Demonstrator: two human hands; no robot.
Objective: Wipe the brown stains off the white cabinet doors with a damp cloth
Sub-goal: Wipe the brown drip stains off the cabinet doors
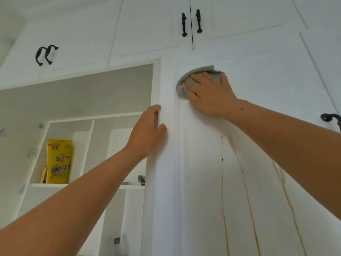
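A tall white cabinet door (267, 100) fills the right half of the view. My right hand (210, 95) presses a grey cloth (188, 80) flat against the door's upper left corner with spread, straight fingers. Thin brown drip stains (251, 202) run down the door below my right forearm, in three long streaks towards the bottom edge. My left hand (147, 133) holds the door's left edge, fingers wrapped round behind it and thumb on the front.
Left of the door is an open white shelf niche (88, 126) holding a yellow packet (58, 161). Upper cabinet doors above carry black handles (191, 22) and another pair (45, 54). A black handle (330, 118) sticks out at the right edge.
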